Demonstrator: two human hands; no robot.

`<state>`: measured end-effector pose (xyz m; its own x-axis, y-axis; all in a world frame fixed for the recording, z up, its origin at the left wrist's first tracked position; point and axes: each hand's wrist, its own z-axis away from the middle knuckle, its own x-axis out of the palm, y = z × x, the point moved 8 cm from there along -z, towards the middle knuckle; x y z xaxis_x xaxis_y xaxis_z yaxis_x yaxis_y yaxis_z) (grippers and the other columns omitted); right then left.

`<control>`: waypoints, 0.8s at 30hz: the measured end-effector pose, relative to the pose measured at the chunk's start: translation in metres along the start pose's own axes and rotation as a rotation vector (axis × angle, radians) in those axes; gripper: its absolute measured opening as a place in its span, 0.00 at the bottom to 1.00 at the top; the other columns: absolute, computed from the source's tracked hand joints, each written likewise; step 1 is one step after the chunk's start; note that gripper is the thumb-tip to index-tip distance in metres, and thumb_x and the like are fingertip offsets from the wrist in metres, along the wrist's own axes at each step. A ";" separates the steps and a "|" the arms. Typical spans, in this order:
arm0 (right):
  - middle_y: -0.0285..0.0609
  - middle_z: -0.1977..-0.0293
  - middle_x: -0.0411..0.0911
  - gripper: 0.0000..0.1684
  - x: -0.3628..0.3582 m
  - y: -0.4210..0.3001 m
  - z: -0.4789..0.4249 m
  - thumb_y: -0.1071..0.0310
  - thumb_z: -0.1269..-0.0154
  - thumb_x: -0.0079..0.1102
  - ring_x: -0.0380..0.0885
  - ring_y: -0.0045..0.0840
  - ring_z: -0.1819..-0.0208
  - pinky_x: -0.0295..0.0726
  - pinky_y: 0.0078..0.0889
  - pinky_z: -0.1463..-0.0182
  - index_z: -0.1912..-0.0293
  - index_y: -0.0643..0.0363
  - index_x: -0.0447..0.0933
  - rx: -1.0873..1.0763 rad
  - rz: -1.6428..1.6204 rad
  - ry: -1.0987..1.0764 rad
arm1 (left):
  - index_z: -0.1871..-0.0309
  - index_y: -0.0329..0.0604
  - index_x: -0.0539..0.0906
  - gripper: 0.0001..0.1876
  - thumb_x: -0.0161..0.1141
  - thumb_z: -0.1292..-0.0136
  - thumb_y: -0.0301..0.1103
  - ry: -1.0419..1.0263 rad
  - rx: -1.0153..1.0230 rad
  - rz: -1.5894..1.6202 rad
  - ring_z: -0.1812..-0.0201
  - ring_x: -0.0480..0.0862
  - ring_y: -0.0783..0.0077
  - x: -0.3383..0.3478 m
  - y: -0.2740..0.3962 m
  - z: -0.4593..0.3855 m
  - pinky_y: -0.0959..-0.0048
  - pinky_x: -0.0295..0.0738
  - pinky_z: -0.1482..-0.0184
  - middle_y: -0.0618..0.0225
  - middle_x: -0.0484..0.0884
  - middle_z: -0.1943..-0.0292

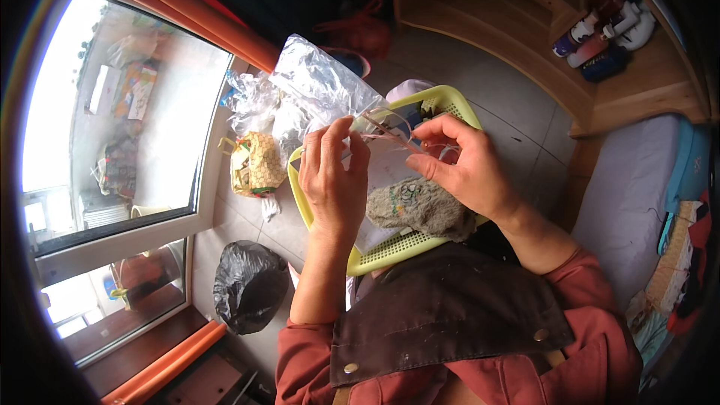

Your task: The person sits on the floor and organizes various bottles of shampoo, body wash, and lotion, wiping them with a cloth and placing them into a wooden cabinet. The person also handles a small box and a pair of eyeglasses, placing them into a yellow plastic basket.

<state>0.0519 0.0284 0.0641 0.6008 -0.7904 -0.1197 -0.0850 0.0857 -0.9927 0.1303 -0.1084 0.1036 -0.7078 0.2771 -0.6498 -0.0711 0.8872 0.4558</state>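
A pair of eyeglasses [388,129] with thin, clear-pinkish frames is held up between my two hands, above a yellow-green plastic basket [388,259]. My left hand [336,174] pinches one side of the glasses with its fingertips. On the other side, my right hand [458,166] grips them between thumb and fingers. Below my right hand, a grey-green fuzzy cloth [419,208] with a small printed design lies in the basket on white papers [388,166]. Behind the glasses, a clear plastic bag [320,81] rests over the basket's far left part.
A black plastic bag [250,287] and a yellow patterned bag [259,164] stand on the tiled floor at left, beside a window [205,191]. A wooden shelf unit [495,28] holds several bottles [604,39] at upper right. A bed or padded seat [624,180] is at right.
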 end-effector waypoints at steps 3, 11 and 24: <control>0.35 0.67 0.73 0.16 0.005 0.007 0.000 0.69 0.49 0.67 0.72 0.17 0.65 0.73 0.20 0.60 0.62 0.63 0.72 0.045 -0.127 -0.007 | 0.63 0.39 0.77 0.11 0.59 0.51 0.19 -0.011 -0.001 0.034 0.73 0.78 0.67 0.002 0.000 0.002 0.72 0.74 0.70 0.62 0.77 0.70; 0.34 0.69 0.69 0.20 0.017 0.021 -0.004 0.66 0.46 0.66 0.69 0.15 0.64 0.72 0.19 0.57 0.59 0.62 0.67 0.047 -0.242 0.069 | 0.66 0.38 0.77 0.10 0.61 0.54 0.19 -0.048 0.017 0.078 0.69 0.78 0.62 0.008 0.005 0.003 0.70 0.72 0.67 0.61 0.77 0.70; 0.44 0.53 0.69 0.24 0.013 0.022 0.017 0.68 0.41 0.58 0.71 0.22 0.53 0.72 0.25 0.50 0.48 0.64 0.60 0.194 -0.778 -0.057 | 0.69 0.40 0.77 0.09 0.62 0.55 0.18 -0.098 -0.105 0.220 0.74 0.79 0.69 0.012 0.002 0.006 0.75 0.73 0.70 0.65 0.77 0.74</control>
<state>0.0711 0.0303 0.0403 0.4710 -0.6355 0.6118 0.5110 -0.3688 -0.7765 0.1260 -0.1006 0.0930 -0.6432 0.4984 -0.5813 0.0010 0.7597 0.6503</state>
